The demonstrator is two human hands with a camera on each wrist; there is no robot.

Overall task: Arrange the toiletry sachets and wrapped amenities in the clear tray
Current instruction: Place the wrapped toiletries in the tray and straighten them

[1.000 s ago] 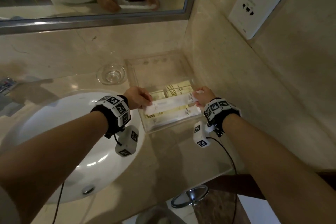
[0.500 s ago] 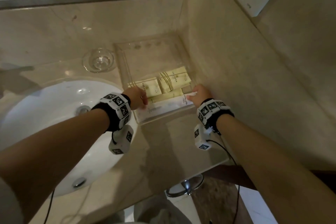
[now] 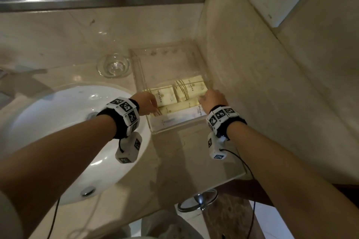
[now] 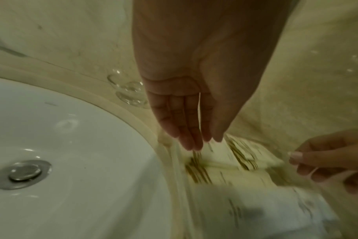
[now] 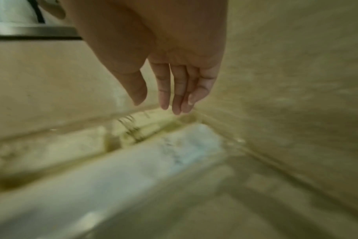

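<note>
Both hands, left [image 3: 148, 103] and right [image 3: 211, 98], hover spread and empty over the tray [image 3: 165, 58]. The white packet [image 3: 178, 119] lies at its lower edge, so placing looks done. Next, probably straightening the sachets [image 3: 189, 88].

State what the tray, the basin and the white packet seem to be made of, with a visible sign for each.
Tray: clear acrylic, perhaps glass; counter shows through.
Basin: glazed ceramic, likely; glossy white highlights.
White packet: paper or matte film; flat, printed, unclear which.
</note>
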